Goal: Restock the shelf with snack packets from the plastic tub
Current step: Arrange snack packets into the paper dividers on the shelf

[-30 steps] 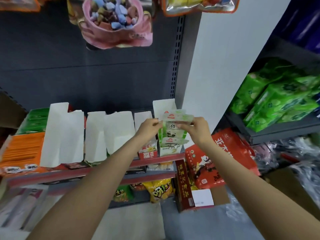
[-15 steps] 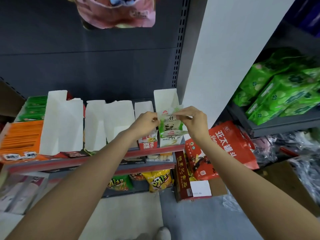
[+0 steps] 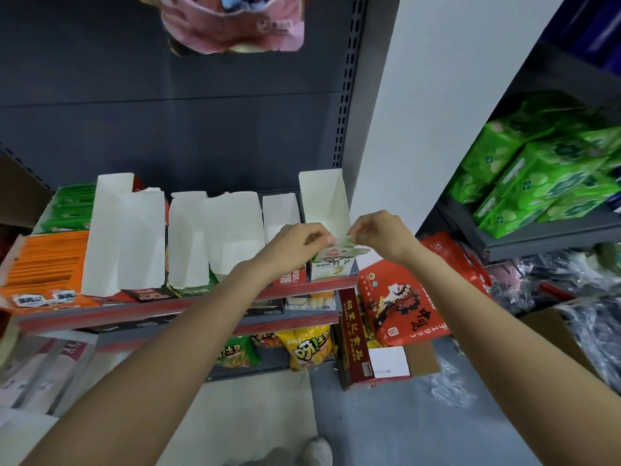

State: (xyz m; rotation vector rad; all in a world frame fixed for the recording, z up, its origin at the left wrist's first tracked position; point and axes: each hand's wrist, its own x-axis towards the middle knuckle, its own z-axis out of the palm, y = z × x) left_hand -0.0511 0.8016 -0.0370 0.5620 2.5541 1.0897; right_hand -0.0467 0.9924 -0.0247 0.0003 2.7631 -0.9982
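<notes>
Dark shop shelving with red-edged shelf, row of white open display boxes, left hand and right hand pinching green-and-white snack packets by the top edge, packets lowered into rightmost box, fingers curled.

Retail shop aisle: metal shelf with red price rail carrying open display cartons, hanging pink sweet bag, green packs on neighbouring shelving, stock on floor.

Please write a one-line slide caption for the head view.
Both hands, left and right, pinch green snack packets above the rightmost display box on the shelf.
</notes>
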